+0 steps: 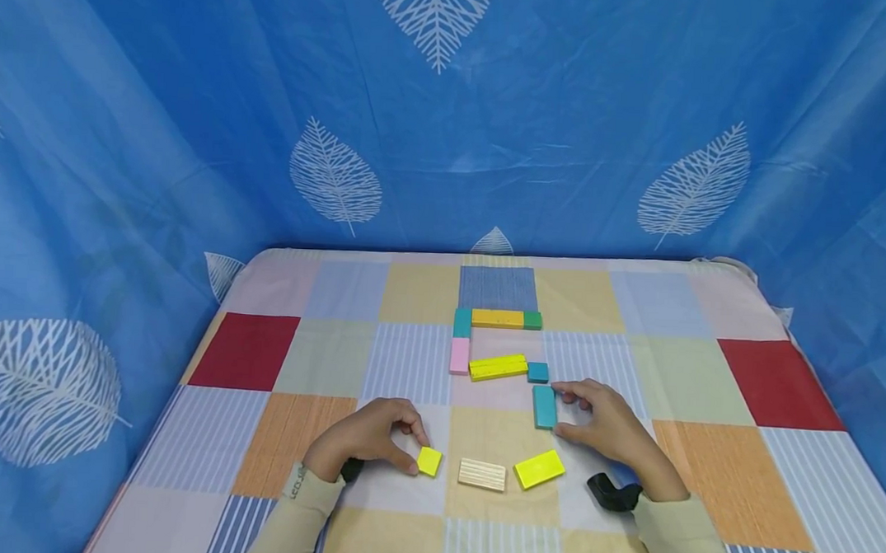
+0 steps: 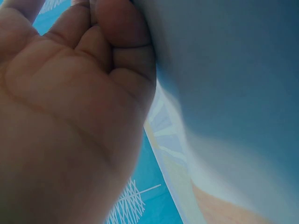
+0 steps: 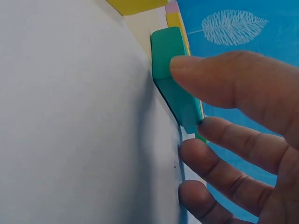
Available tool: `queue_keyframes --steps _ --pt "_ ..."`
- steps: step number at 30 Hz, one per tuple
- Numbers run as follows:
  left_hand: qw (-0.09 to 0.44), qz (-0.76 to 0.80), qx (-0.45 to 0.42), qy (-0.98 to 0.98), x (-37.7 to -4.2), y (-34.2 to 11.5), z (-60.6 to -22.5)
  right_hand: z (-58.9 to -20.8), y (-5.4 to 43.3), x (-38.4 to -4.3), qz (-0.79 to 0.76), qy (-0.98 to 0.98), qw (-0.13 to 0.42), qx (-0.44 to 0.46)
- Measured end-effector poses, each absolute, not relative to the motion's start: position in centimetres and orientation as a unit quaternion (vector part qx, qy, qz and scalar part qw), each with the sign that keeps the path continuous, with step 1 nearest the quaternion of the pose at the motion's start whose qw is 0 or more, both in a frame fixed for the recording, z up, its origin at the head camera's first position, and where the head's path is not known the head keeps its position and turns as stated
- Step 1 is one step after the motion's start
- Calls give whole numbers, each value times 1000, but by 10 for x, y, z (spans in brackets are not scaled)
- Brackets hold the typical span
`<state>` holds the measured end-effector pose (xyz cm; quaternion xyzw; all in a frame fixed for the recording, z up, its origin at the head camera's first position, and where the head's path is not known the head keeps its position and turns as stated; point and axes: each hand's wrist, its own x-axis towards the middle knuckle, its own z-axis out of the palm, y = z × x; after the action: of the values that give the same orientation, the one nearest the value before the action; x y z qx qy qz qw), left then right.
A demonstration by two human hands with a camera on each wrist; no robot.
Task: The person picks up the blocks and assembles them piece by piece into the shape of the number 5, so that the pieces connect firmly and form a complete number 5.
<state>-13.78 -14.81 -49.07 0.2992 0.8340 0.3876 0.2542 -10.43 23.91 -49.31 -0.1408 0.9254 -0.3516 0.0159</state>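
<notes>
My left hand [image 1: 377,430] holds a small yellow square block [image 1: 429,461] between thumb and index finger at its left and far edges. In the left wrist view the palm and curled fingers fill the left side, and the block is hidden. With thumb and index fingertip, my right hand [image 1: 607,424] grips the ends of an oblong teal block [image 1: 544,407]; in the right wrist view its other fingers are spread beside the block. Just beyond that block sits a small dark teal block [image 1: 538,372], next to long yellow pieces [image 1: 498,367].
A pink block [image 1: 459,356], teal block [image 1: 462,323], orange piece [image 1: 496,318] and green block [image 1: 533,320] form a corner farther back. Between the hands lie a striped wooden block [image 1: 482,474] and a yellow oblong block [image 1: 539,469]. Blue curtains [image 1: 508,147] enclose the patchwork-covered table [image 1: 321,354].
</notes>
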Motion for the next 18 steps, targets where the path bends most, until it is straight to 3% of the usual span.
queue_keyframes --steps 18 --pt "258 397 292 831 -138 -149 -492 -495 237 -106 -360 925 22 -121"
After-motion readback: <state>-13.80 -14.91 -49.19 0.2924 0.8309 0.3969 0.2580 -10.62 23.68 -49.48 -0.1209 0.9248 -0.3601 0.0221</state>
